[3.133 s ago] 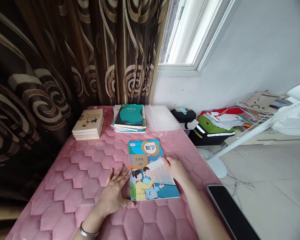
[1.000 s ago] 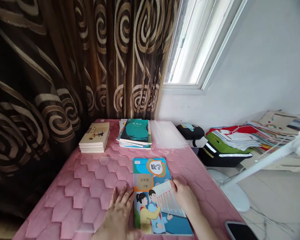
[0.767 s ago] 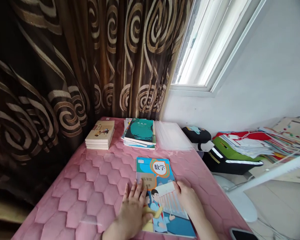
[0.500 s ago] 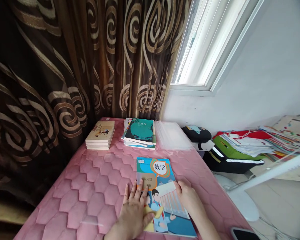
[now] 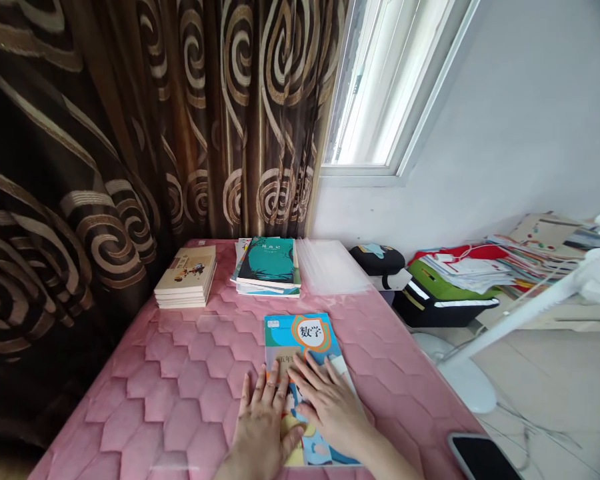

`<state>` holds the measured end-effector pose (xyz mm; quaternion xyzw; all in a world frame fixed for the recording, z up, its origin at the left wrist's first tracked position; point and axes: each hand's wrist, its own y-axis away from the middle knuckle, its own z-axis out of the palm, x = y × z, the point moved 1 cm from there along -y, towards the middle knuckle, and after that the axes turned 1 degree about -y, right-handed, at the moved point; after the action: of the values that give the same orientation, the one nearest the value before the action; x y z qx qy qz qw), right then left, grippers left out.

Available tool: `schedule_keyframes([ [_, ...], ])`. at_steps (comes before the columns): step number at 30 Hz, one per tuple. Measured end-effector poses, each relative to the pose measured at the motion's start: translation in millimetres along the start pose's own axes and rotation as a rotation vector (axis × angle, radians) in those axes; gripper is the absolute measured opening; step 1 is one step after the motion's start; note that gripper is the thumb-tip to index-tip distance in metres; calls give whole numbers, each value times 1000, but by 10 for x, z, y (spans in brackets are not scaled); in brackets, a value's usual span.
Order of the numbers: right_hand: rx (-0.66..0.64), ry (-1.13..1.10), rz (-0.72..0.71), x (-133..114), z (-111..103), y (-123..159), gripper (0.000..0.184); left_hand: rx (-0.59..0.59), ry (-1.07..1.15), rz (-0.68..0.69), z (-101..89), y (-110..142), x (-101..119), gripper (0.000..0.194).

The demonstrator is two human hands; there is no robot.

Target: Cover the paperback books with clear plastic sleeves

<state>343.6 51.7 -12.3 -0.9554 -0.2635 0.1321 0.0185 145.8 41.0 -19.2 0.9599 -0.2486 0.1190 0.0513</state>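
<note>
A blue mathematics textbook lies face up in front of me, its Chinese title near the top. My left hand rests flat with fingers spread across the book's left edge, partly on the pink surface. My right hand lies palm down on the middle of the cover, fingers stretched out and hiding much of the picture. To the left of the book, faint edges of a clear plastic sheet show on the pink padded surface. Neither hand grips anything.
Toward the back stand a stack of tan books, a pile topped by a green book, and clear plastic sheets. A phone lies at the lower right. Beyond the right edge are a white fan and a black-and-green bin.
My right hand has left the book's right edge and moved left to lie flat on the cover. My left hand stays at the left edge. The view has turned slightly right.
</note>
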Motion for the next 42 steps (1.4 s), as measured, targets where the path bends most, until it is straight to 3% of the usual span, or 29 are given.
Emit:
schedule_keyframes([
  [4,36,17,94,176,89,-2,52,1,-28,7,40,-5,-17,74],
  [11,177,0,592,582,-46,-50,57,-55,41,-61,-111,39,-6,63],
  [14,186,-98,657,685,-77,-46,54,-7,17,-225,-308,146,-152,48],
  [17,153,-163,722,751,-109,-39,45,92,-110,-492,-514,339,-483,35],
  [21,80,-246,748,777,-185,-79,23,180,-216,-784,-647,624,-1017,40],
  [24,71,-338,795,787,-238,-136,24,188,-205,-845,-634,724,-1279,51],
  [27,64,-414,803,802,-261,-192,22,146,-76,-860,-587,712,-1402,44],
  [31,0,-366,785,799,-269,-213,21,88,78,-833,-533,664,-1460,22],
  [33,24,-331,792,779,-274,-197,21,87,50,-814,-525,664,-1440,20],
  [35,85,-334,792,749,-273,-171,24,134,-70,-831,-536,676,-1384,26],
  [38,157,-404,736,705,-258,-131,50,204,-253,-923,-568,683,-1282,46],
  [42,192,-536,642,684,-240,-71,58,173,-213,-924,-589,628,-1242,47],
])
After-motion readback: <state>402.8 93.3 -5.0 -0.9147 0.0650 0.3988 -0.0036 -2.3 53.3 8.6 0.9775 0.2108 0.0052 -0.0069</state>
